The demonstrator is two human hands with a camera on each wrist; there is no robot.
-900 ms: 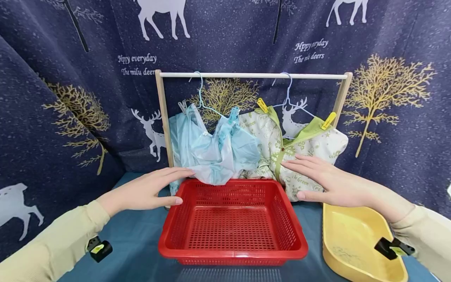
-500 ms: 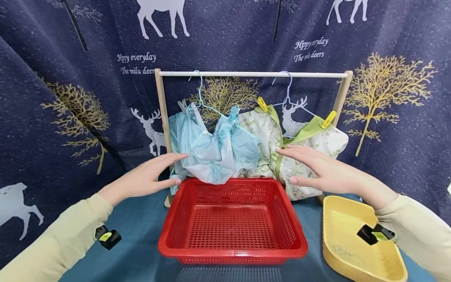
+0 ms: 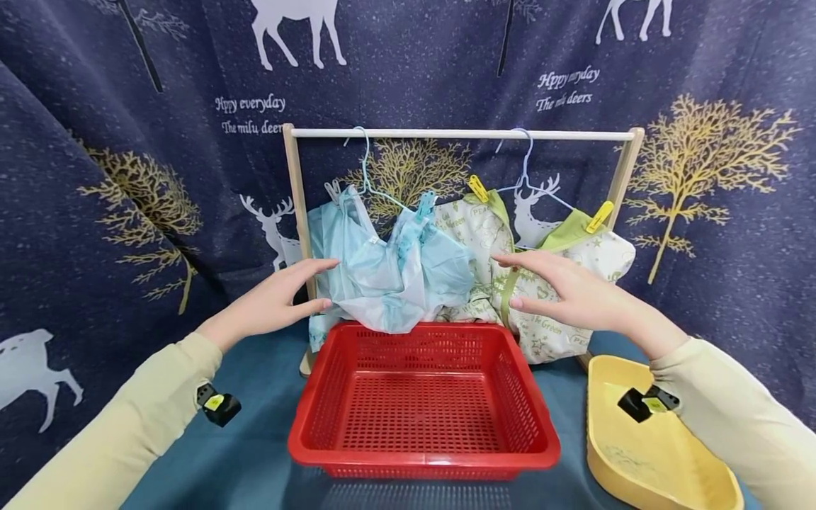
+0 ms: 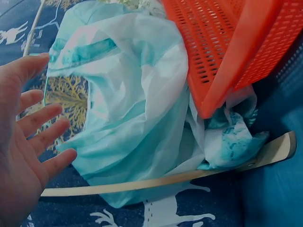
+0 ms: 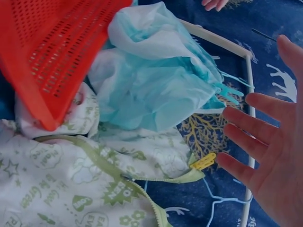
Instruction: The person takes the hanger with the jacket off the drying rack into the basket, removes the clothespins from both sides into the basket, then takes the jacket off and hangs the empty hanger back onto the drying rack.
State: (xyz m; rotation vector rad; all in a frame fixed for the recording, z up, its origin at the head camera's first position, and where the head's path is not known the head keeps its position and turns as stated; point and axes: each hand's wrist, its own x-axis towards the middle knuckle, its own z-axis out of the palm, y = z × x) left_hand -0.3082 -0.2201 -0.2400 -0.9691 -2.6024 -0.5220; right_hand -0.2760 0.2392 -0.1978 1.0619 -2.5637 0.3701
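My left hand [image 3: 274,297] hovers with fingers spread in front of the left side of a light blue garment [image 3: 376,283], holding nothing. In the left wrist view, a gap shows between the fingertips and the cloth. My right hand [image 3: 567,290], likewise holding nothing, is raised before a white and green zip jacket [image 3: 548,329]. Both garments hang from hangers on a wooden rack [image 3: 472,134]. Yellow clothespins [image 3: 598,217] clip the jacket's shoulders. A blue clothespin [image 3: 426,205] and a grey clothespin [image 3: 333,189] are on the blue garment.
A red perforated basket [image 3: 423,459] stands in front of the rack, below and between the hands. To its right lies a yellow tray [image 3: 596,425], partly under my right forearm. Behind everything hangs a dark blue deer-print cloth [image 3: 421,64]. Blue cloth [image 3: 255,453] covers the table.
Both hands have risen from the basket's rim level and moved slightly inward, toward each other. The garments, basket and tray have stayed in place.
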